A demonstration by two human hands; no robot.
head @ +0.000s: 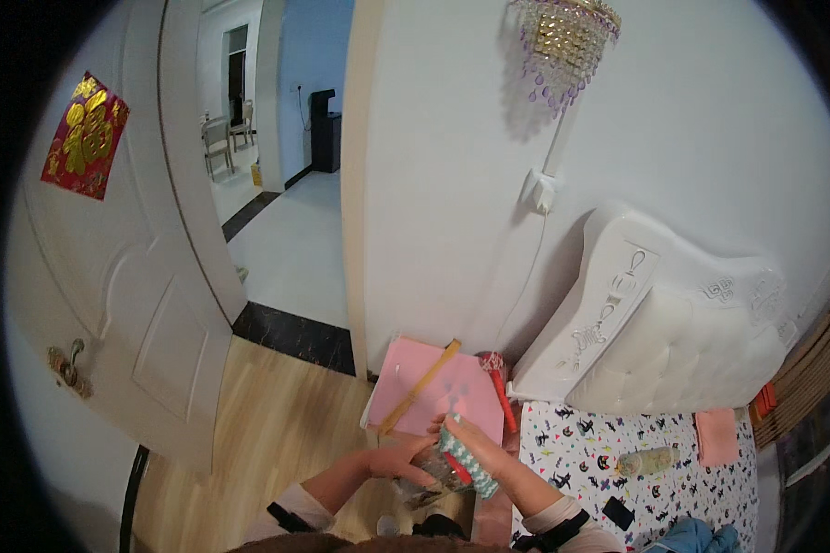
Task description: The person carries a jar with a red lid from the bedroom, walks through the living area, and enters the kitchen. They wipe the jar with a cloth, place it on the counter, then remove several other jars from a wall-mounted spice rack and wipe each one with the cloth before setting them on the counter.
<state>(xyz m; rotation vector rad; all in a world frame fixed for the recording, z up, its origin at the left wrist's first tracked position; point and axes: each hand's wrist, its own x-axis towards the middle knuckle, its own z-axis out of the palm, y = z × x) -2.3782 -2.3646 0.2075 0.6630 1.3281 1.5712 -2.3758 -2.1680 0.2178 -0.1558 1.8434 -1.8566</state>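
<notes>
In my right hand (476, 446) is a folded green-and-white zigzag-patterned cloth or packet (465, 460). A red strip (458, 469) shows along its inner side. My left hand (395, 464) grips a see-through plastic item (422, 489) just left of the patterned piece; its exact kind and dark contents are unclear. Both hands are close together in front of my body, near the front edge of a pink-topped bedside table (404, 363). Across that top lies a long yellow-brown wooden stick (422, 387). At its right end is a red handled or tube-like thing (501, 395).
On the right, a bed with a patterned sheet (546, 470) holds a clear bottle (649, 461), a black phone-like object (618, 513), a pink cloth (716, 437) and blue fabric (695, 536). Its white headboard (671, 345) meets the wall. A door (131, 276) stands open left.
</notes>
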